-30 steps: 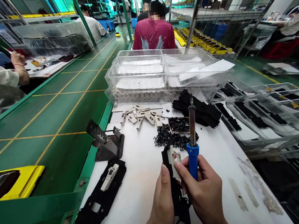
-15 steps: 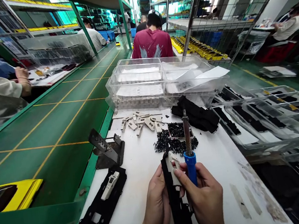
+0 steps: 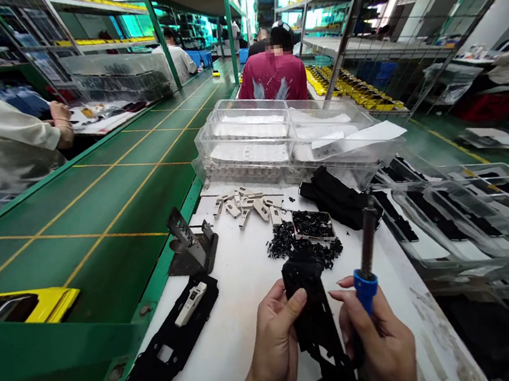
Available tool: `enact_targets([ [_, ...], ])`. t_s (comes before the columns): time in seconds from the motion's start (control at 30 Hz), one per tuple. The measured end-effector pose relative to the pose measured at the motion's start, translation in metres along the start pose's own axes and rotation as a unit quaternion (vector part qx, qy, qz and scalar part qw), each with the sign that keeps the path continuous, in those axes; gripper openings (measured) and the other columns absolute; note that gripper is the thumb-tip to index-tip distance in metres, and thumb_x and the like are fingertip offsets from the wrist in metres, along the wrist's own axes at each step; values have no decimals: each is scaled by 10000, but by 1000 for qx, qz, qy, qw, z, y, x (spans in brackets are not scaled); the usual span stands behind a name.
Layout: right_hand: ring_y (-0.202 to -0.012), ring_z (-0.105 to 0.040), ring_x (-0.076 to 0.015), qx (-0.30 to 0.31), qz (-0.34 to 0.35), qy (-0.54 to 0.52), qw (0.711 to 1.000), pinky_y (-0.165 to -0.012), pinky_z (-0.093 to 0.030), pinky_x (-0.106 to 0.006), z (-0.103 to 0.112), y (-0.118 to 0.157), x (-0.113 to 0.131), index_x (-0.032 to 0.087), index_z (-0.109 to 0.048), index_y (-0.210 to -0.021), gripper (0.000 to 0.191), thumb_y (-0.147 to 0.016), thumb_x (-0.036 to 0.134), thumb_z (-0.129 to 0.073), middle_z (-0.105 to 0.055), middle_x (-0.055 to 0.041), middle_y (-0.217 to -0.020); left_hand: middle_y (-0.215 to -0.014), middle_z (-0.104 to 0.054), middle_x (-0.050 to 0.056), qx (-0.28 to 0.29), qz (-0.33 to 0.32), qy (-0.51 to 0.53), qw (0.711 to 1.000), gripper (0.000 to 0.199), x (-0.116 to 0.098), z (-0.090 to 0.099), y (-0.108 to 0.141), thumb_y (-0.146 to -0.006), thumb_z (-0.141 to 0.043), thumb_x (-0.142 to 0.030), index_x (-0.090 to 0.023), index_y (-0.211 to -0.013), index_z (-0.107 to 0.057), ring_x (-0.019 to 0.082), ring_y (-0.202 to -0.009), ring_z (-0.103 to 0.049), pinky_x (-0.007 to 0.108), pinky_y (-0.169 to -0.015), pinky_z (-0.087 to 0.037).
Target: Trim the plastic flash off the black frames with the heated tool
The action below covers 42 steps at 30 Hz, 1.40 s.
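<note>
Since the earlier frame, my right hand, clenched on the blue-handled soldering iron, has swung clear to the right. Over the white bench, my left hand grips the black plastic frame near me; with this pause in the iron work, the next move seems to call for bringing the tip back.

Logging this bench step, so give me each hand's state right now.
Left hand: closed, holding a black plastic frame.
Right hand: closed, holding a soldering iron.
</note>
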State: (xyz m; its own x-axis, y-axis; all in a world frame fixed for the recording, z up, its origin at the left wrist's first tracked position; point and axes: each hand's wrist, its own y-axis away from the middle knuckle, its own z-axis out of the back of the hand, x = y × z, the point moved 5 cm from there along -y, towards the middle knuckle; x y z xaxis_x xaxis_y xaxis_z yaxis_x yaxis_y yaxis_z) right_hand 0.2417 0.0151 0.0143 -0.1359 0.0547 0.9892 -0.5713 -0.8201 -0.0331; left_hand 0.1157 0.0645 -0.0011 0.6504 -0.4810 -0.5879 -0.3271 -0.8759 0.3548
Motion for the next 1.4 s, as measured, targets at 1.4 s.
enact_targets([
  [1.4, -797, -682, -247, 35, -107, -103, 988, -725, -566, -351, -18, 7, -16, 156, -686, -967, 403, -735, 476, -766, -743, -71, -872, -872, -738, 77, 101, 46, -287, 951, 314, -15, -7, -13, -884, -638, -394, -115, -1007, -712, 193, -765, -649, 283, -717, -514],
])
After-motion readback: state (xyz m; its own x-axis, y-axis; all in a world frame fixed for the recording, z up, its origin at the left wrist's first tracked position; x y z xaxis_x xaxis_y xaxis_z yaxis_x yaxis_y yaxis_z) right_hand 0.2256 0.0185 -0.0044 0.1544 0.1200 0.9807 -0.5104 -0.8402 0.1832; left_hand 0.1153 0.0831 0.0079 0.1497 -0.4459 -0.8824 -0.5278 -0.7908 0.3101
